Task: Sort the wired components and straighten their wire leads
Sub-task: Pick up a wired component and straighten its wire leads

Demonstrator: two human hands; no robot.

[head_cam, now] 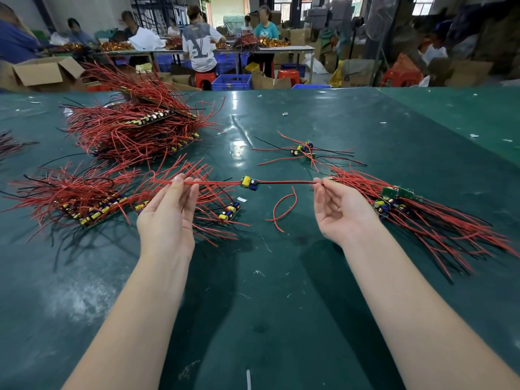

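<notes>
A small circuit board (249, 183) with a yellow part and a blue capacitor hangs in the air between my hands, above the green table (253, 291). My left hand (168, 209) pinches its red leads, palm up. My right hand (339, 209) pinches the red and black leads on the other side. The wires run taut and nearly straight from one hand to the other. A sorted bundle of boards (399, 201) lies by my right hand, its wires fanned out to the right.
Rows of wired boards (92, 206) lie left of my left hand, a big heap (135, 128) behind them. A few loose boards (302, 150) sit at centre right. One loose red wire (281, 206) lies between my hands. People work at far tables.
</notes>
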